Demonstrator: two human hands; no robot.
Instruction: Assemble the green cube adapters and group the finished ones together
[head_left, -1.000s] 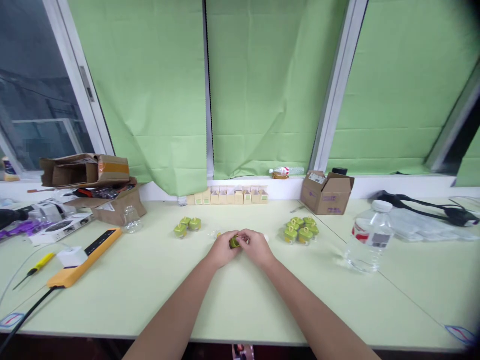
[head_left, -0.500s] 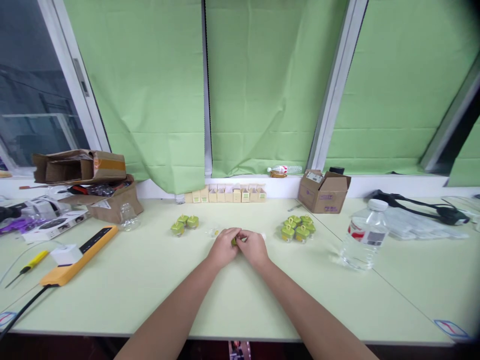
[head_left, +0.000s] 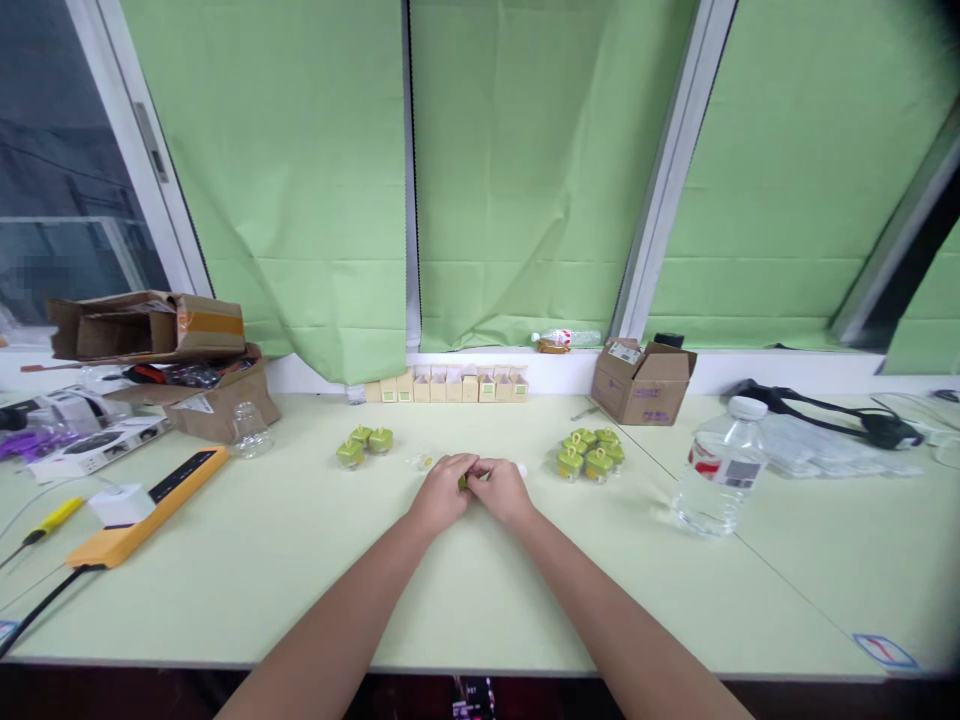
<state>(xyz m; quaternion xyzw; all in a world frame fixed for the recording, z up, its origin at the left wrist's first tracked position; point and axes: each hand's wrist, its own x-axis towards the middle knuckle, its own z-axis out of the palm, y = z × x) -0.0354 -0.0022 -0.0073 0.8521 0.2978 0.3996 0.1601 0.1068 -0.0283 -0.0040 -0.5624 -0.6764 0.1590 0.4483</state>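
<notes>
Green piece [head_left: 462, 482] just below frame centre, gripped by left hand [head_left: 441, 494] and right hand [head_left: 505, 488] together, fingers closed round it; more covered than a second ago, so handwork seems unfinished.

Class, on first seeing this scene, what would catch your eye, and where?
Green fabric blinds fill most of the background. At the centre, the bare left hand and bare right hand meet at a small green object, mostly hidden. A large clear plastic bottle stands to the right.
</notes>
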